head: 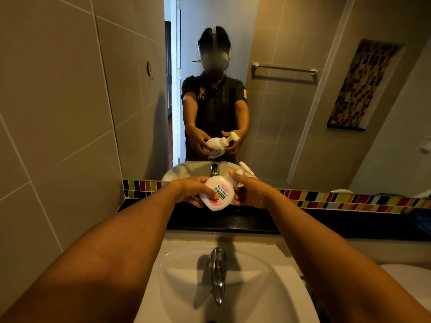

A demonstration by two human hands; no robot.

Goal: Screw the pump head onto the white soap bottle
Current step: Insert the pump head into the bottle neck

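Hands (196, 190) (250, 191) closed around white soap bottle (218, 193) and pump head (245, 170).

We read Japanese katakana "キレイキレイ" on the white soap bottle (218, 193), printed across its front label, turned sideways. A small green band beneath carries print too fine to read.

Both arms outstretched, L hand (191, 189) gripping, R hand (249, 191) curled (thumb up)

Left hand (190, 190) grips tilted white soap bottle (217, 194); right hand (250, 191) on pump head (242, 171), above sink (186, 276).
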